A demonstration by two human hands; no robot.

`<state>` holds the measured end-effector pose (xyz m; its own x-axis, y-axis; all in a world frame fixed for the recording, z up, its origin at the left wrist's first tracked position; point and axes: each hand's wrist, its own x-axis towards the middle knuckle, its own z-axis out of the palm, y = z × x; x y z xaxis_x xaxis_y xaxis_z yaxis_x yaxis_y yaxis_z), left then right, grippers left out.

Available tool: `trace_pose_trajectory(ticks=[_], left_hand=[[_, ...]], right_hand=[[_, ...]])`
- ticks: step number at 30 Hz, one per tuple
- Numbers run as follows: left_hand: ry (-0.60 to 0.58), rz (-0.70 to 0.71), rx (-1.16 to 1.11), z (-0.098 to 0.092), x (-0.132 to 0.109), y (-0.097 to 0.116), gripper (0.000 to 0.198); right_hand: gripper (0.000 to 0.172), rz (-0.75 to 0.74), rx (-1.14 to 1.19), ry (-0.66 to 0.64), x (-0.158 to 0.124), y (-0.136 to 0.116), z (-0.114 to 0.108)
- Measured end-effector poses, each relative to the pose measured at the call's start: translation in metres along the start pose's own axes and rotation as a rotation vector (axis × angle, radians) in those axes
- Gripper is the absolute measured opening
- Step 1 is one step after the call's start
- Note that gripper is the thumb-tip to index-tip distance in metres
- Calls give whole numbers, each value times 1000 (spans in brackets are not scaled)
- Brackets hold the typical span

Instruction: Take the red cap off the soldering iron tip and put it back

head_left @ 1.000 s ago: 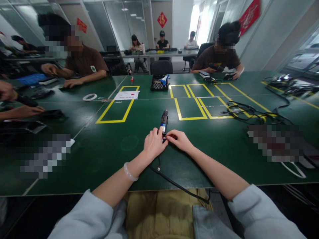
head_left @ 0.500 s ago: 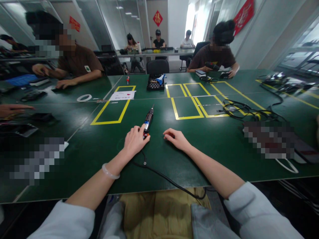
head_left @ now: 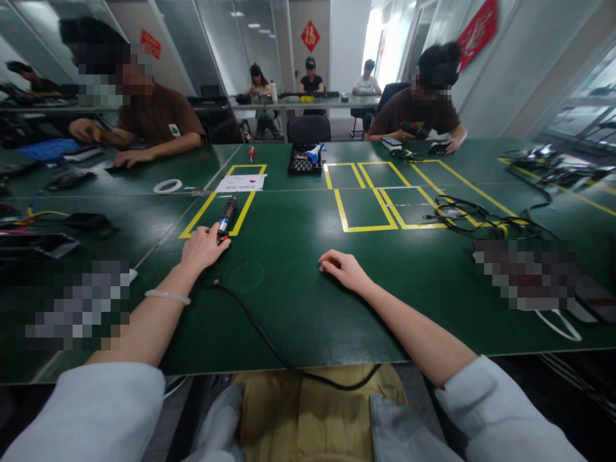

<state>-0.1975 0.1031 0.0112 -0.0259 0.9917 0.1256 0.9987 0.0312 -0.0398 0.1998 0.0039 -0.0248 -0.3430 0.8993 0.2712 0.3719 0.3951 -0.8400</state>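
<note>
A dark, pen-shaped electric screwdriver [head_left: 227, 217] with a blue-and-white label lies in my left hand [head_left: 202, 247], its fingers closed around the orange-and-black rear end. Its front part reaches over the yellow tape rectangle on the left, pointing away from me. From the rear end a black cord [head_left: 260, 333] runs across the green table and over its front edge. My right hand [head_left: 345, 269] rests on the tabletop near the middle, fingers loosely curled, with nothing visible in them. The screwdriver lies well to the left of that hand.
A black tray [head_left: 304, 160] with a blue-and-white item stands at the back. Paper [head_left: 242, 183] lies inside the left tape outline. Coiled black cables [head_left: 464, 208] and a blurred-out device [head_left: 524, 273] are right, a white ring [head_left: 167, 187] left. Co-workers sit across the table.
My left hand has moved left with the screwdriver, from the table's middle to the left tape rectangle, and the cord has followed. My right hand has stayed in place.
</note>
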Motion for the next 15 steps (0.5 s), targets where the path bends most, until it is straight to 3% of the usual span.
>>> trace_pose_trajectory(ticks=[6,10,15], left_hand=[[18,-84,4,1,11,-26,66],[148,-43,-4,0,2,-17,53],[125,-137,-21,-9,1,-5,38]], right_hand=[[18,6,1,-12,1,-2,0],[17,14,1,-14,1,-3,0],[17,18,-11,-16,1,-6,-1]])
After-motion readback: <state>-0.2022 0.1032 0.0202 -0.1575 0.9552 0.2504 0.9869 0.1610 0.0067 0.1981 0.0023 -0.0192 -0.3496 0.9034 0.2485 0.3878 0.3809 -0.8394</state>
